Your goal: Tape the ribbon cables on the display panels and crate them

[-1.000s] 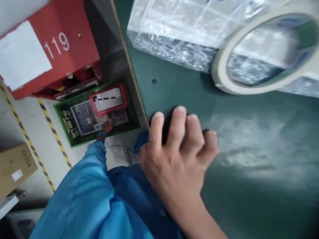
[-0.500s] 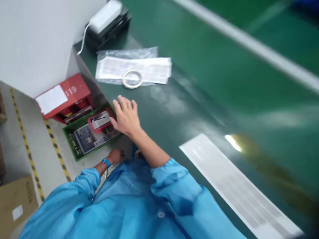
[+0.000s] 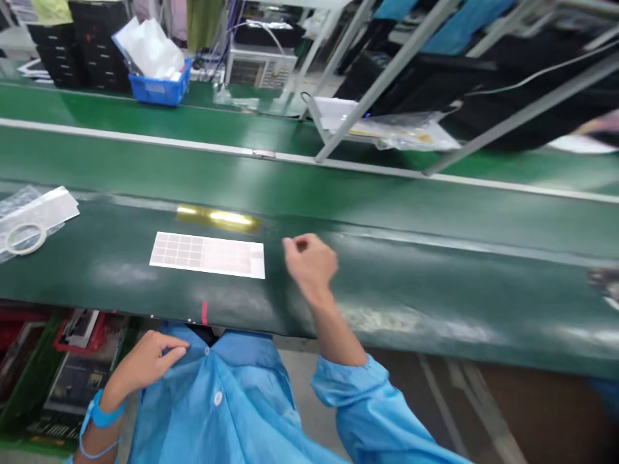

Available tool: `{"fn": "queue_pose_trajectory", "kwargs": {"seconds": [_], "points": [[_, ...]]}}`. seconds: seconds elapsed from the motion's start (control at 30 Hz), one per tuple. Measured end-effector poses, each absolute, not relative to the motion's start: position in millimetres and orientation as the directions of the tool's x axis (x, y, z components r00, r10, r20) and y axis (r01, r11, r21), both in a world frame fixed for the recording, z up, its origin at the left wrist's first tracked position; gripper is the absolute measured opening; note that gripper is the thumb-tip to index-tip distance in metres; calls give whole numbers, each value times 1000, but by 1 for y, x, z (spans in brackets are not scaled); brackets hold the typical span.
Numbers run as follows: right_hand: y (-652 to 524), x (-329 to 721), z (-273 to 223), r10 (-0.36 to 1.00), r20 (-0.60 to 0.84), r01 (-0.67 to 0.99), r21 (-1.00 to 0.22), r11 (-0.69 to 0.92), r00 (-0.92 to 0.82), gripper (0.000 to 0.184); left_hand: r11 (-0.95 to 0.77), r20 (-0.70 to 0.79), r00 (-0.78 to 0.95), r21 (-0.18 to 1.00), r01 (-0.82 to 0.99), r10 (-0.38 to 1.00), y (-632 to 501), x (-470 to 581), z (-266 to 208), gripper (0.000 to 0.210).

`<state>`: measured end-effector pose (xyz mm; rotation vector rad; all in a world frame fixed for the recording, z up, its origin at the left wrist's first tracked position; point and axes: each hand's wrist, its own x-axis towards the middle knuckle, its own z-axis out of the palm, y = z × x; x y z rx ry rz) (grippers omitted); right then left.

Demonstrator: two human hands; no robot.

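My right hand (image 3: 310, 263) hovers over the dark green mat, just right of a white label sheet (image 3: 227, 256). Its fingers are curled in toward the thumb, and nothing shows in them. Printed rows of small rectangles cover the sheet, which lies flat. My left hand (image 3: 147, 362), with a blue wrist strap (image 3: 102, 411), is below the table's front edge, close to my blue coat. Its thumb and index finger are stretched out and hold nothing. Behind the sheet lies a shiny yellow transparent strip (image 3: 217, 218).
At the left, a roll of tape (image 3: 25, 239) rests on bagged papers (image 3: 53, 205). A green crate (image 3: 24, 403) stands below the table edge. Across the green belt are a blue bin (image 3: 157, 87) and slanted metal posts (image 3: 387, 74).
The view has swung right and up. My right hand has gone from spread fingers near the crate to curled fingers beside the label sheet. My left hand now shows its thumb and index finger extended.
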<state>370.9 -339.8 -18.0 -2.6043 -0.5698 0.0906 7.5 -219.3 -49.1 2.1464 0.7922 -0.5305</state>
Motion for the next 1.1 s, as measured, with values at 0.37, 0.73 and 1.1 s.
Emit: {"fn": "queue_pose_trajectory", "kwargs": {"seconds": [0.37, 0.73, 1.1], "points": [[-397, 435, -49, 331, -289, 81, -631, -772, 898, 33, -798, 85, 951, 569, 199, 298, -179, 209, -28, 34], [-272, 433, -25, 661, 51, -19, -995, 98, 748, 57, -734, 279, 883, 672, 101, 377, -161, 310, -32, 34], [-274, 476, -78, 609, 6, -77, -991, 110, 793, 50, -850, 256, 912, 503, 157, 320, -148, 308, -60, 27]]}}
